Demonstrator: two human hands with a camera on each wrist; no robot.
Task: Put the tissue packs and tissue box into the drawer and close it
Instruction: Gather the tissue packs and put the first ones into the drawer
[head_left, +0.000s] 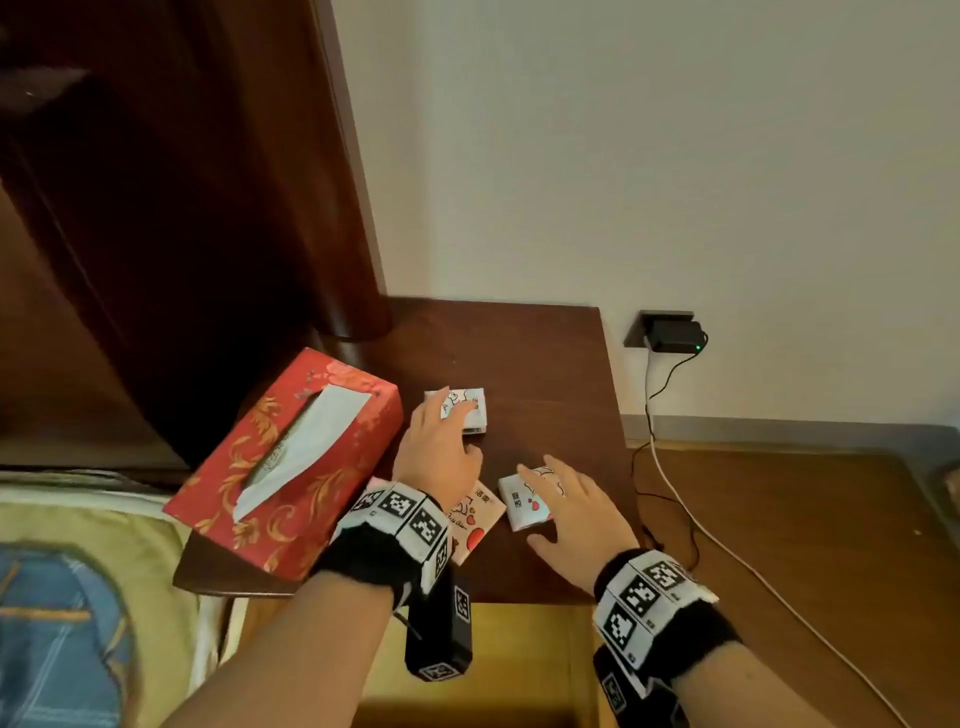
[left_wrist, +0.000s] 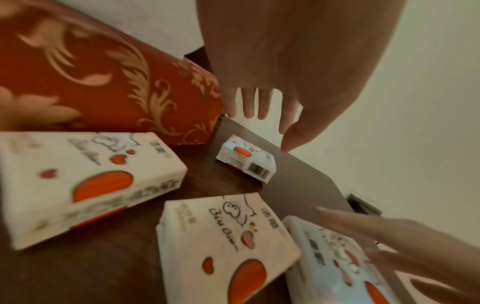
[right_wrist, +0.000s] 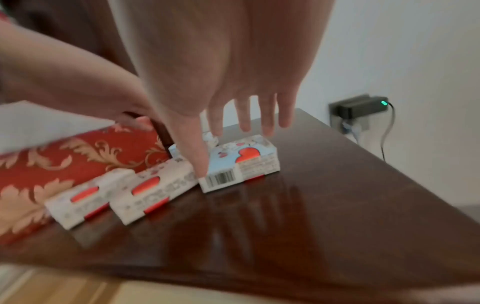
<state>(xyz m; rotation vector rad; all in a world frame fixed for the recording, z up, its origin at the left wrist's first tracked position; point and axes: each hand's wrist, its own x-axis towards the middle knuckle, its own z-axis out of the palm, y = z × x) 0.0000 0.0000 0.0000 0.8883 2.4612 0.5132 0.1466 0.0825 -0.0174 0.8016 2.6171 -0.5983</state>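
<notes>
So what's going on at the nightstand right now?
A person is reaching with both hands for small tissue packs on the dark wooden nightstand. The left hand is spread over the far tissue pack; the right hand is spread over the near right tissue pack. Neither pack is lifted yet. At least two more packs lie beside them, as the left wrist view shows, and the red tissue box sits at the left edge. Nothing has been put away.

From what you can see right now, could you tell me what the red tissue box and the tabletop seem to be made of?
Red tissue box: looks like printed cardboard, with crisp folded edges and a matte gold leaf pattern. Tabletop: probably dark varnished wood or veneer; its glossy surface mirrors the fingers.
</notes>
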